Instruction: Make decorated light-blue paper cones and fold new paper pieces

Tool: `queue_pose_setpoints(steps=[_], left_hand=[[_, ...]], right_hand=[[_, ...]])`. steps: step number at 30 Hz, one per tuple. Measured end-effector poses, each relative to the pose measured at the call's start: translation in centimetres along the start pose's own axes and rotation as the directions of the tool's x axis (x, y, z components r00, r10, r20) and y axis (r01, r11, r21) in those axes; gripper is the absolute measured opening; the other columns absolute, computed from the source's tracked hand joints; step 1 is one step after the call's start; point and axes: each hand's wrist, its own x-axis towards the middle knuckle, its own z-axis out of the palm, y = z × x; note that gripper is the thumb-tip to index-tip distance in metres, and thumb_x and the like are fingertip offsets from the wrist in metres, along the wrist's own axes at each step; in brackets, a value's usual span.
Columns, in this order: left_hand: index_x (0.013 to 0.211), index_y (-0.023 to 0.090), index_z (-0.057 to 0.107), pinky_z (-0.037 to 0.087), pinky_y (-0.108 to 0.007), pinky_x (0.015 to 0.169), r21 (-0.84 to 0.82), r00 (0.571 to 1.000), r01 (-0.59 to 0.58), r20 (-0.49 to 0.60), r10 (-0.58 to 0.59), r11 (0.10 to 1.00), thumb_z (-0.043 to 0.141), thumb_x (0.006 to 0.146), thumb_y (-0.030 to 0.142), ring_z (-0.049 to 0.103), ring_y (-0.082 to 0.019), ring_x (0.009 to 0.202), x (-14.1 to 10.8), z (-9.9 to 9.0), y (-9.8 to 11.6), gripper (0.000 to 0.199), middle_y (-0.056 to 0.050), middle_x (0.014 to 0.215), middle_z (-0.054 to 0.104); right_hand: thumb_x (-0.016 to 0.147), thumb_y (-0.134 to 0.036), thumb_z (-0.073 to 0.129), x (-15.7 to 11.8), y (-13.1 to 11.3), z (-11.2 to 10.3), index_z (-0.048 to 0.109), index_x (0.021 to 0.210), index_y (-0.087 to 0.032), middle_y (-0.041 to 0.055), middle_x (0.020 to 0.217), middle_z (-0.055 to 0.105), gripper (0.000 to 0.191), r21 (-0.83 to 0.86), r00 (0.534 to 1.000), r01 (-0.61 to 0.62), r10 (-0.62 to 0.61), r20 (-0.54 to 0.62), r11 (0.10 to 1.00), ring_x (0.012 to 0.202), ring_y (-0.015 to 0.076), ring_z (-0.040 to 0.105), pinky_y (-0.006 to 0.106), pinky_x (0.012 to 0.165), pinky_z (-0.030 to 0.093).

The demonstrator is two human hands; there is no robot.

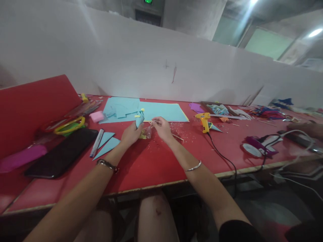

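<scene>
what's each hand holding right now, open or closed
left hand: closed, holding the blue cone
right hand: closed in a pinch by the bag, what it holds can't be told

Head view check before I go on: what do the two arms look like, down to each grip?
The left grip is ungloved, with a dark bracelet at its wrist. The right grip is ungloved too, with a shiny silver bangle. A black sleeve shows on the right.
</scene>
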Motion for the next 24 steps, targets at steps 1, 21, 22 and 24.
queue_pose_setpoints(steps=[1,21,22,24], left_hand=[[0.098,0.019,0.053,0.04,-0.029,0.064,-0.001,1.0,-0.004,0.002,0.004,1.0,0.026,0.08,0.049,0.06,-0.025,0.086,0.0,0.0,0.0,0.044,-0.009,0.092,0.065],[0.1,0.018,0.051,0.041,-0.031,0.067,-0.031,1.0,-0.003,0.006,0.003,1.0,0.028,0.08,0.05,0.059,-0.026,0.088,-0.1,-0.1,0.1,0.045,-0.01,0.096,0.064],[0.101,0.018,0.051,0.041,-0.031,0.068,-0.035,1.0,-0.007,0.009,0.007,0.999,0.028,0.08,0.05,0.059,-0.026,0.088,-0.1,-0.1,0.1,0.045,-0.01,0.096,0.064],[0.103,0.018,0.051,0.041,-0.031,0.067,-0.032,1.0,-0.021,0.01,0.022,0.999,0.027,0.08,0.049,0.059,-0.025,0.087,-0.1,0.0,0.0,0.045,-0.009,0.096,0.064]], right_hand=[[0.073,-0.017,0.048,0.0,0.0,0.0,0.055,0.09,-0.016,-0.0028,0.066,0.059,0.019,0.074,0.999,-0.045,0.046,-0.002,0.996,0.06,0.009,0.057,0.024,0.069,0.045],[0.066,-0.014,0.06,-0.5,-0.8,0.1,0.057,0.073,-0.015,-0.0014,0.061,0.065,0.008,0.391,0.969,-0.247,0.218,0.116,0.887,0.062,0.0101,0.062,0.027,0.073,0.049],[0.067,-0.013,0.059,-0.5,-0.9,0.1,0.057,0.075,-0.015,-0.0018,0.062,0.064,0.009,0.382,0.969,-0.244,0.211,0.127,0.891,0.061,0.0098,0.062,0.027,0.072,0.049],[0.07,-0.01,0.055,-0.6,-1.0,0.1,0.058,0.079,-0.015,-0.0013,0.064,0.065,0.011,0.373,0.962,-0.265,0.216,0.167,0.889,0.061,0.0094,0.062,0.026,0.072,0.049]])
